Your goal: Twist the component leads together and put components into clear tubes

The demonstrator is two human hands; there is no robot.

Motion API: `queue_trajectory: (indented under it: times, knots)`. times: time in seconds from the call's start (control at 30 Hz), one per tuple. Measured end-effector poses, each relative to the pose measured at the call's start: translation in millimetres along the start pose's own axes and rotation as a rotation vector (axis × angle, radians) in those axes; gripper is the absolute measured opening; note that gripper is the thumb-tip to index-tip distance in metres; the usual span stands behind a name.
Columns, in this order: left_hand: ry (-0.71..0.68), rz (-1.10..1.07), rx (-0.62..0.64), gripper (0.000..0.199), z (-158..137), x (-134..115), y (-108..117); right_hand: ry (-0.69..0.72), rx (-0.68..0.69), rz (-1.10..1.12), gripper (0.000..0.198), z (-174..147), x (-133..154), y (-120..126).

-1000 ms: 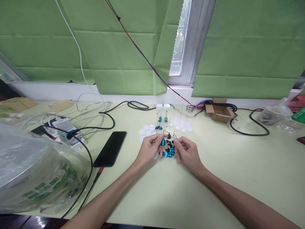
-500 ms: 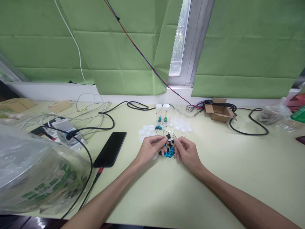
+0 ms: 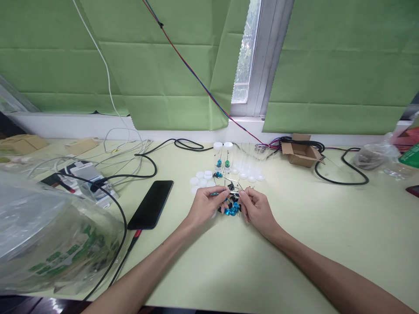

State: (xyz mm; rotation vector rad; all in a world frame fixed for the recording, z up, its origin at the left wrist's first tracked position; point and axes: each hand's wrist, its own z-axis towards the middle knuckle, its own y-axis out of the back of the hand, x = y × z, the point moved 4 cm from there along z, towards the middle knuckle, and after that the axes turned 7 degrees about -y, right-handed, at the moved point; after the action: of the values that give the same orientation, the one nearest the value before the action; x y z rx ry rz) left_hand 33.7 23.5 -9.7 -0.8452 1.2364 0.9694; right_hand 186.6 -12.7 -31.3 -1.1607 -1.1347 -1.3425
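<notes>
Over a small pile of parts, my left hand (image 3: 209, 202) and my right hand (image 3: 258, 205) face each other with thumbs and fingers pinched. A thin metallic rod (image 3: 234, 192) spans the gap between both sets of fingertips. Blue metallic pieces (image 3: 232, 209) and black pieces (image 3: 231, 186) lie beneath and behind it, some with thin stems. More blue pieces (image 3: 218, 175) sit just past my left fingers. Behind stand two clear tubes with white caps: one tube (image 3: 219, 157) holds a blue piece, the other (image 3: 228, 157) a green one.
White round caps (image 3: 199, 175) cluster left of the parts. Clear empty tubes (image 3: 250, 168) stand at the back right, near an open cardboard box (image 3: 303, 155). A black phone (image 3: 151, 204) and a large plastic bag (image 3: 55, 235) lie to the left, with cables around them.
Almost nothing differs. My fingertips shift very slightly around the thin rod, and the view moves a touch.
</notes>
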Motion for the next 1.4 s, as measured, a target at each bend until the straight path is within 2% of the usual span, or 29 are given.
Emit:
queue_trajectory:
  times: [0.33,0.53,0.7,0.87,1.0,1.23,1.4]
  knots:
    - [0.002,0.003,0.009,0.03,-1,-4,-1,0.019,-0.041,-0.012,0.039,0,0,1]
    - [0.044,-0.057,-0.038,0.031,1,-3,2,0.086,-0.078,-0.065,0.036,-2,3,2]
    - [0.069,-0.106,-0.134,0.033,2,-2,8,0.097,-0.193,-0.059,0.034,-1,4,9]
    - [-0.006,-0.022,-0.171,0.038,3,-6,9,0.111,-0.29,-0.101,0.031,2,6,16]
    - [-0.053,0.05,-0.168,0.039,3,-9,9,0.091,-0.295,-0.161,0.032,5,5,18]
    - [-0.141,0.225,-0.157,0.032,3,-5,12,0.12,-0.319,-0.389,0.029,9,6,20]
    - [-0.147,0.297,-0.155,0.033,2,-2,13,0.108,-0.285,-0.489,0.023,14,0,20]
